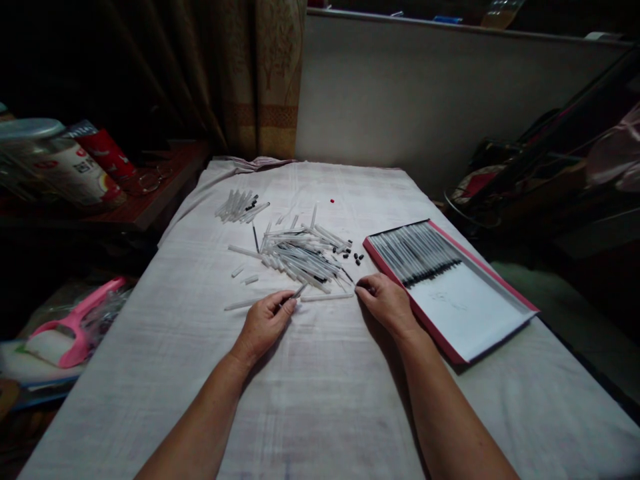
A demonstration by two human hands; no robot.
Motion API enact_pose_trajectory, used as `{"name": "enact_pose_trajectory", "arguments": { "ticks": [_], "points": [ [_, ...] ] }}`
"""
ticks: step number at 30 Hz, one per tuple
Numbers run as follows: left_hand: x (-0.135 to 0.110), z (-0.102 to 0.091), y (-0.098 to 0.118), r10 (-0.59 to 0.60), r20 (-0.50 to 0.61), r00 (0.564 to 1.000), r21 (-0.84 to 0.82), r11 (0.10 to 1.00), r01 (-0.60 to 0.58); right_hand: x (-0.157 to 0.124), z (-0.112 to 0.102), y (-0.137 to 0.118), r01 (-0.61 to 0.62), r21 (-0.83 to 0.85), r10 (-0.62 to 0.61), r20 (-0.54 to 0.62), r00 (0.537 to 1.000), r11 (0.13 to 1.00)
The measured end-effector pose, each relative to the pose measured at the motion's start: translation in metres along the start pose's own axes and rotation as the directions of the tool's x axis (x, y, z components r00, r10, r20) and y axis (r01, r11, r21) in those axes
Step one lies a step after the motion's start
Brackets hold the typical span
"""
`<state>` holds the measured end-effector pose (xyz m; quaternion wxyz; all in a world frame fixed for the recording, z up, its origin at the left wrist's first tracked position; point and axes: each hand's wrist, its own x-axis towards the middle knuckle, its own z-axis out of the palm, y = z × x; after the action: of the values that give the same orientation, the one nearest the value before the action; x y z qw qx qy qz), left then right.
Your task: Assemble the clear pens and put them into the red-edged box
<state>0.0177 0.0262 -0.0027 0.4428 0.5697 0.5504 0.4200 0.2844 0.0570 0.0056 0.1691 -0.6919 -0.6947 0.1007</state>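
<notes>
My left hand [267, 323] is closed on a slim pen [300, 291], whose grey tip end sticks out past the thumb and index finger. To the right, my right hand [385, 298] is pinched beside a thin dark ink refill [347, 275] at the pile's edge; whatever lies between its fingertips is too small to make out. Beyond both hands spreads a loose pile of clear pen barrels [280, 248] mixed with dark refills. Several small black caps [357, 257] lie at its right. A single barrel [327, 297] rests between the hands.
A shallow red-edged box [495, 333] at right holds a row of pens [420, 250]. Another bunch of barrels [235, 205] lies far left, a red cap [332, 201] at the back. Pink scissors [75, 323] and a lidded jar [65, 163] are off the table's left side.
</notes>
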Motion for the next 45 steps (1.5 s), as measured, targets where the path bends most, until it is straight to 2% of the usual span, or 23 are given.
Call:
{"name": "enact_pose_trajectory", "arguments": {
  "ticks": [3, 7, 11, 15, 18, 21, 25, 28, 33, 45],
  "points": [
    [0.002, -0.003, 0.002, -0.068, -0.016, 0.998, -0.084, 0.994, 0.066, -0.004, 0.0, -0.003, 0.009, -0.021, -0.009, 0.005, 1.0, 1.0],
    [0.004, -0.007, 0.002, -0.091, -0.105, 0.99, -0.122, 0.989, 0.078, -0.004, -0.003, -0.01, 0.02, -0.017, -0.02, -0.028, 0.999, 1.0],
    [0.005, -0.012, 0.003, -0.061, -0.202, 0.977, -0.1, 0.994, 0.041, -0.001, -0.001, -0.032, 0.154, 0.049, -0.15, -0.08, 0.985, 0.987],
    [0.005, -0.014, 0.003, -0.042, -0.235, 0.971, -0.105, 0.994, 0.018, 0.004, 0.009, -0.062, 0.303, 0.016, -0.303, 0.023, 0.953, 0.953],
    [0.006, -0.013, 0.0, -0.035, -0.225, 0.974, -0.097, 0.995, 0.014, 0.012, 0.015, -0.075, 0.325, -0.074, -0.317, 0.107, 0.942, 0.943],
    [0.007, -0.012, -0.004, -0.033, -0.22, 0.975, -0.087, 0.996, 0.014, 0.023, 0.016, -0.073, 0.263, -0.124, -0.248, 0.126, 0.961, 0.957],
    [0.007, -0.011, -0.005, -0.031, -0.209, 0.978, -0.092, 0.996, 0.012, 0.036, 0.013, -0.055, 0.159, -0.122, -0.146, 0.111, 0.983, 0.98],
    [0.007, -0.011, -0.003, -0.029, -0.202, 0.979, -0.088, 0.996, 0.011, 0.038, 0.011, -0.044, 0.119, -0.097, -0.112, 0.078, 0.991, 0.988],
    [0.007, -0.01, -0.003, -0.02, -0.204, 0.979, -0.068, 0.998, 0.006, 0.026, 0.013, -0.045, 0.129, -0.029, -0.128, 0.042, 0.991, 0.991],
    [0.006, -0.01, -0.001, -0.009, -0.218, 0.976, -0.061, 0.998, -0.004, 0.009, 0.007, -0.057, 0.224, 0.072, -0.232, 0.14, 0.963, 0.972]
  ]
}}
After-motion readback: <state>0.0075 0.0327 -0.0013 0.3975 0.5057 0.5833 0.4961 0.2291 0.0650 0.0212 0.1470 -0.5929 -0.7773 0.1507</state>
